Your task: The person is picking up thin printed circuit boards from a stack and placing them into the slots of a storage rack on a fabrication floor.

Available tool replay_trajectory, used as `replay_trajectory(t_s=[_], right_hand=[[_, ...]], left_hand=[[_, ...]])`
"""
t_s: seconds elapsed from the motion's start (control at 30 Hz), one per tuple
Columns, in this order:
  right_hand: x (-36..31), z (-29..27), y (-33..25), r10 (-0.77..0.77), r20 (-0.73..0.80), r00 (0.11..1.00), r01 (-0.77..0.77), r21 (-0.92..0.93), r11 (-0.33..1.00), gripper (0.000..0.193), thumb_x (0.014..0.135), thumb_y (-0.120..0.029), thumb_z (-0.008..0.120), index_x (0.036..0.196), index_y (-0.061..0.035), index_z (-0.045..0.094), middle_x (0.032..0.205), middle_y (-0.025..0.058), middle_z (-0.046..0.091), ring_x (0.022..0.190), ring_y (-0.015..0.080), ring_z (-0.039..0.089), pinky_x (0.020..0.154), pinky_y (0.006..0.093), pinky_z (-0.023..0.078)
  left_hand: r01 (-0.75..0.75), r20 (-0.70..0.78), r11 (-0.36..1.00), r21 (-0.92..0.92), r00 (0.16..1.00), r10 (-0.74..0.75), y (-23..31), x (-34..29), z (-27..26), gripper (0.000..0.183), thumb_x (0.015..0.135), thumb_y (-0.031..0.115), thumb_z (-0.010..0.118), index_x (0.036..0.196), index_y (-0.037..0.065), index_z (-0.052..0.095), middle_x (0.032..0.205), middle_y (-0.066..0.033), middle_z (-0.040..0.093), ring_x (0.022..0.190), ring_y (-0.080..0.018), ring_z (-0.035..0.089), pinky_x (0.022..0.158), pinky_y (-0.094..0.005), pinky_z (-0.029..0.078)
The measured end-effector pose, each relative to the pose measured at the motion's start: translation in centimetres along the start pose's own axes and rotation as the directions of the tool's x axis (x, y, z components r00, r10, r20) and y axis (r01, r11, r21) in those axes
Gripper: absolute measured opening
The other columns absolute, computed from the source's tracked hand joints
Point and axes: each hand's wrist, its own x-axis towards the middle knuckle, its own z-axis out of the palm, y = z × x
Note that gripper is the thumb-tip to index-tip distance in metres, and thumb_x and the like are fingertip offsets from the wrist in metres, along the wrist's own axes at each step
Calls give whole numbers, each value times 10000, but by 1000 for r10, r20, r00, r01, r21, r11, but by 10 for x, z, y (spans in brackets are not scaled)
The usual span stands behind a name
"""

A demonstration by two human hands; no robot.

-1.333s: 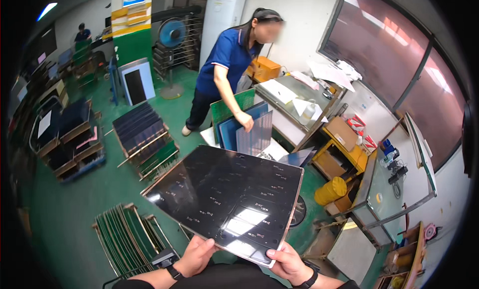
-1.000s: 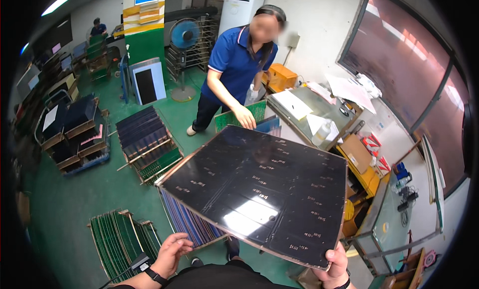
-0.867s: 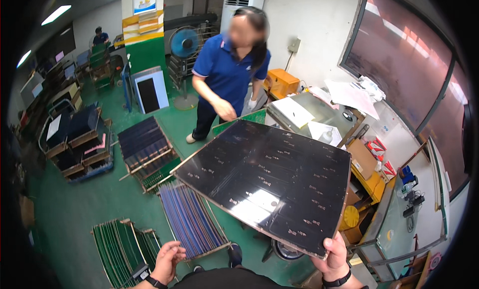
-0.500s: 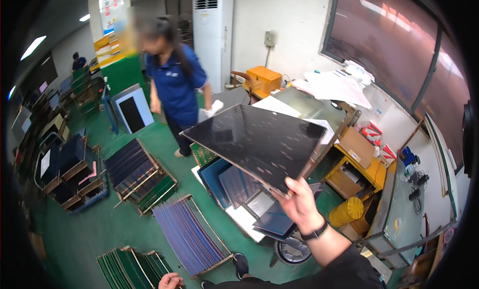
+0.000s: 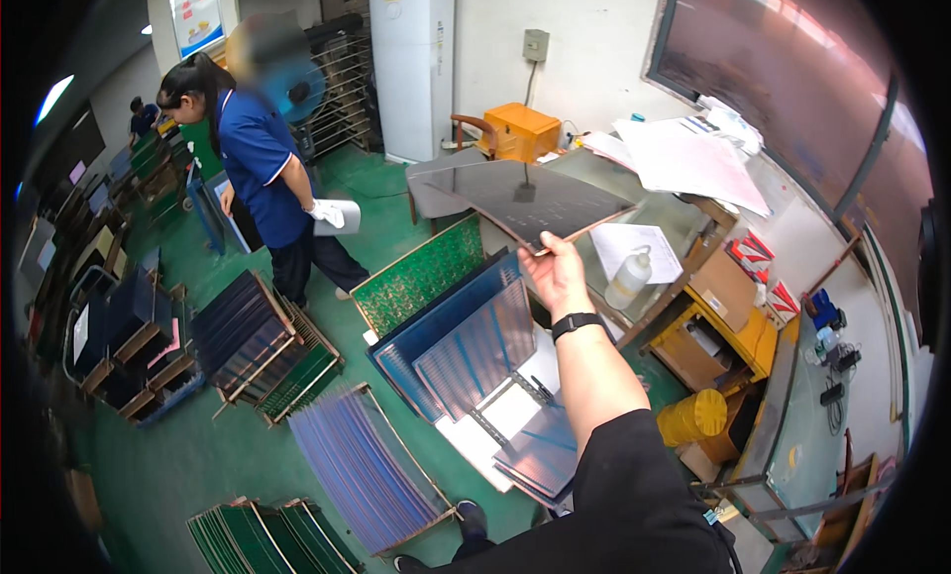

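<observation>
Right hand [image 5: 555, 269], mid-frame, grips the near edge of a dark panel [image 5: 540, 200], upper centre. Blue panels [image 5: 464, 348] stand below it in frame. Left hand outside my sight; can't tell its grip.

A smooth, glossy finish was shown by the black panel [image 5: 545, 201]; the worktop [image 5: 602, 175] was seemingly faced with glass.

green floor [image 5: 218, 445] spreading pretty wide, plain white wall [image 5: 584, 29] running behind, big pinkish window [image 5: 783, 89] sitting above the far right corner of the glass tabletop [image 5: 649, 209], yellow cabinet [image 5: 763, 334] standing near its right edge, ceiling light [image 5: 56, 97] glowing off left
</observation>
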Motion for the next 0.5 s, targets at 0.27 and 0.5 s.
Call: replay_trajectory(t_s=[0.27,0.5], right_hand=[[73,-70,-16,-38,-45,998,36,-25,999,123,910,-106,633,1015,-45,610,949,106,710,873,254,702,816,413,598],[80,-107,-7,23,-120,993,-29,-51,998,189,943,-101,614,1116,-63,550,972,115,684,883,285,698,787,436,590]], left_hand=[[101,-100,991,85,991,-92,-24,-4,2,260,961,185,652,1184,58,617,879,-7,617,763,-107,539,664,-266,452],[153,-105,975,159,985,-138,-13,12,23,254,960,189,657,1176,59,620,844,2,612,751,-105,534,647,-266,444]])
